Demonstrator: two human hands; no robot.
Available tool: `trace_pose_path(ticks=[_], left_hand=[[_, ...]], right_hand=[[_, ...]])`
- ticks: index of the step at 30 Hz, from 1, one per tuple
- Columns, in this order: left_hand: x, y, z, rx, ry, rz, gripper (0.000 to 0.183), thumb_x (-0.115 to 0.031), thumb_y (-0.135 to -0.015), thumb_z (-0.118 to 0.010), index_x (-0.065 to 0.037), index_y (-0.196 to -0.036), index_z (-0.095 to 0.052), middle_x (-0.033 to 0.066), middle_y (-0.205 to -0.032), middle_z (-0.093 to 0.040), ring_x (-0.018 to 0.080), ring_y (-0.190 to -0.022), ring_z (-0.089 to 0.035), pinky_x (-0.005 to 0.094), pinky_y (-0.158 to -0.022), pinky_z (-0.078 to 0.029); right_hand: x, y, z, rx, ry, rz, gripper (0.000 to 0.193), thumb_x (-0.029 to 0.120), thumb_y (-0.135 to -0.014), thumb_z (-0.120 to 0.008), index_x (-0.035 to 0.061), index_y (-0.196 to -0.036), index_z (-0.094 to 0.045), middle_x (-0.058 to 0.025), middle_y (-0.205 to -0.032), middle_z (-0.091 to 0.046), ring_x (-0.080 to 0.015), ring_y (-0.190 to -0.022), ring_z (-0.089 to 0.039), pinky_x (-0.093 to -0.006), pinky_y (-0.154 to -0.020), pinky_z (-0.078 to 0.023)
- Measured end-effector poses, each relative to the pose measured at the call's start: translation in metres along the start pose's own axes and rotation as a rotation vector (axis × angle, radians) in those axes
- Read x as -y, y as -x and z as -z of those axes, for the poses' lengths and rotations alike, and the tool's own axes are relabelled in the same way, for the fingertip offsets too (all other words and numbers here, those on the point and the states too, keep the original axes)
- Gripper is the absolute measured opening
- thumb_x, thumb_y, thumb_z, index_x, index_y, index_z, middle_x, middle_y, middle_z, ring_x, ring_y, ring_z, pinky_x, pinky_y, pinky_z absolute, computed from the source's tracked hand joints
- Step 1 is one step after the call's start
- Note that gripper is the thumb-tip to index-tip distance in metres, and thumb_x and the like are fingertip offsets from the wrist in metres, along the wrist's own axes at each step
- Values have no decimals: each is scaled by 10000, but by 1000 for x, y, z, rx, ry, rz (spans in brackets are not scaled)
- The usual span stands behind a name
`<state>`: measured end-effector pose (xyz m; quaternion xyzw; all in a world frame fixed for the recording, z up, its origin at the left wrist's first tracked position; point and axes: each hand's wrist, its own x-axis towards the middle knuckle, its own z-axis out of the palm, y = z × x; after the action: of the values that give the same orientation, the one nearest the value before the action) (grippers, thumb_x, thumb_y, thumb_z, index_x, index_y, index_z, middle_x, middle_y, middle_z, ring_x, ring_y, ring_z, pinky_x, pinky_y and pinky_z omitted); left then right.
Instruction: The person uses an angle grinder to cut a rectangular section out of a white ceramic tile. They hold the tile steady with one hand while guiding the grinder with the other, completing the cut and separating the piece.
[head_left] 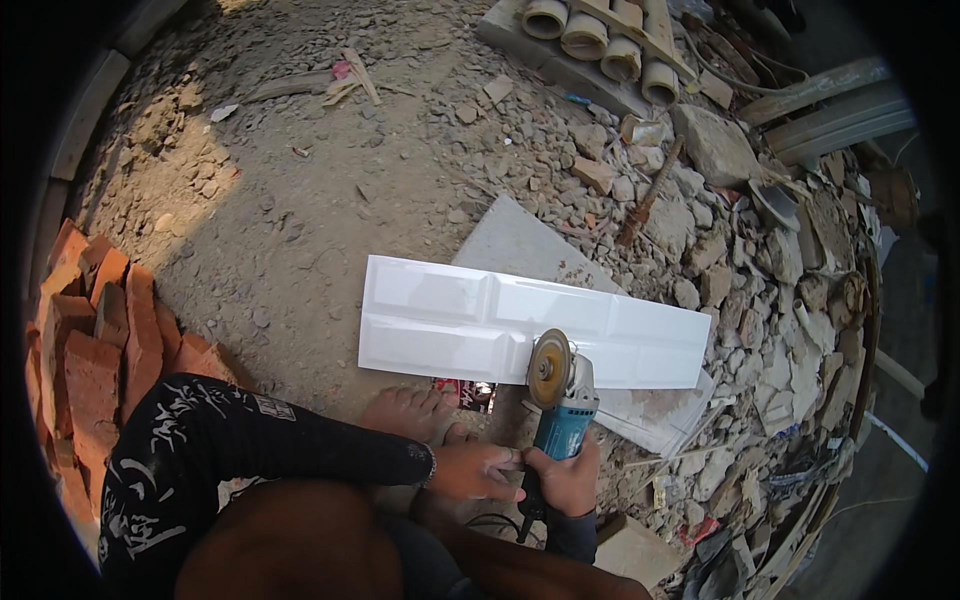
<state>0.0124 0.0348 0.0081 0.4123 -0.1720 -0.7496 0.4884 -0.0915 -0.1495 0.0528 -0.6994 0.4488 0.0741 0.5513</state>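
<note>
My right hand (570,478) is wrapped round the teal and black body of an angle grinder (563,432). Its round cutting disc (549,368) overlaps the near edge of a long white tile panel (430,305) with raised rectangles; from above I cannot tell whether it touches. At the grinder's black rear end, the fingers of my left hand (475,472) close in against the handle, with their tips partly hidden. Under the panel lies a pale grey slab (520,235), its corners sticking out. My bare foot (405,412) rests just short of the panel's near edge.
Orange-red bricks (95,365) are stacked at the left. Broken stone and rubble (705,245) cover the right side. Several pipes (620,60) lie at the far right. A dark cord (492,521) curls below the grinder. A printed red and black packet (465,393) lies beside my foot.
</note>
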Motion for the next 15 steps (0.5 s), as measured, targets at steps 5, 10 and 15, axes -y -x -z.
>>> trace_pose_path(ticks=[5,10,15], left_hand=[[-4,0,0,6,11,34,884,-478,-1046,-775,150,-1565,-430,258,-1592,-564,280,-1312,-710,337,-1052,-582],[-4,-1,0,4,2,28,892,-475,-1046,-775,156,-1566,-421,271,-1636,-535,271,-1324,-705,341,-1049,-581],[-3,-2,0,17,6,39,913,-484,-1043,-775,157,-1578,-404,279,-1656,-513,264,-1325,-706,339,-1048,-577]], right_hand=[[7,1,2,8,33,3,393,78,-742,-840,-11,-1091,-681,-72,-888,-737,-157,-768,-695,-342,-732,-579],[7,1,1,6,6,18,385,78,-746,-839,-14,-1086,-684,-68,-884,-737,-158,-768,-695,-343,-734,-579],[4,-1,1,-5,47,27,381,82,-742,-841,-15,-1076,-686,-78,-884,-740,-170,-770,-700,-352,-741,-581]])
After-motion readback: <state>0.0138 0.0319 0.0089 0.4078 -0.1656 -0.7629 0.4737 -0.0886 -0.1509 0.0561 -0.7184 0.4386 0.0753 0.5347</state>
